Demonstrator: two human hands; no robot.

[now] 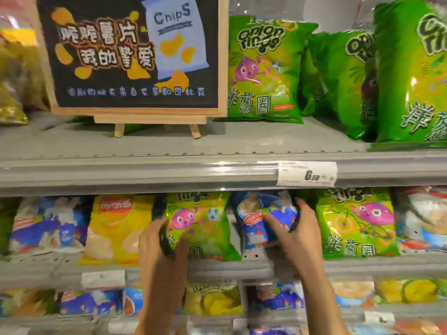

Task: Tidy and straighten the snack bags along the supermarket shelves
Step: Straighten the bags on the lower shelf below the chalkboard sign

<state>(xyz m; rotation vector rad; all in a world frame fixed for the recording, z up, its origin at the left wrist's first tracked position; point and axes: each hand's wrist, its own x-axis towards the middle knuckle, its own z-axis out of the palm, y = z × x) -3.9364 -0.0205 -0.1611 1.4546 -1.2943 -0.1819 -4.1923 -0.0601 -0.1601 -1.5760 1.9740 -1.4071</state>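
The upper shelf lip [169, 170] hides the tops of the middle-row bags: the green onion ring bag [200, 226] shows only the lower half of its name. Just right of it, the blue bag [263, 221] is crumpled, its print unreadable. The left hand [159, 240] covers that green bag's left edge. Above the lip, the small print on the price tag [306, 173] is too fine to read. Below, the bottom-shelf bags [212, 301] are smeared by blur.

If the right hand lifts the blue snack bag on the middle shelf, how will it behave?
The blue snack bag looks puffy, so it is probably light. Its glossy film may slip and crumple under the right hand. It already leans, so it probably tips easily when released.
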